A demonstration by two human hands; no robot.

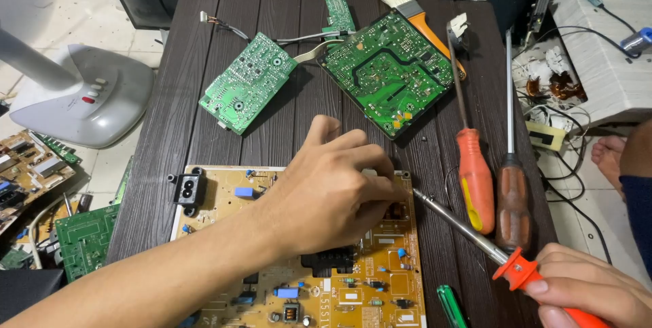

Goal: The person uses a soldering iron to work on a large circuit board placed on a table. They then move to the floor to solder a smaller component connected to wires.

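The yellow circuit board lies at the frame's lower centre on the dark table; the left hand, fingers curled, presses its right edge; the right hand, lower right, grips an orange-handled screwdriver whose tip meets that edge; two green boards lie above.

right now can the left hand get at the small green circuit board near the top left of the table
Probably yes. The left hand rests on the yellow circuit board, and only bare dark wooden table lies between it and the small green circuit board; nothing blocks the way.
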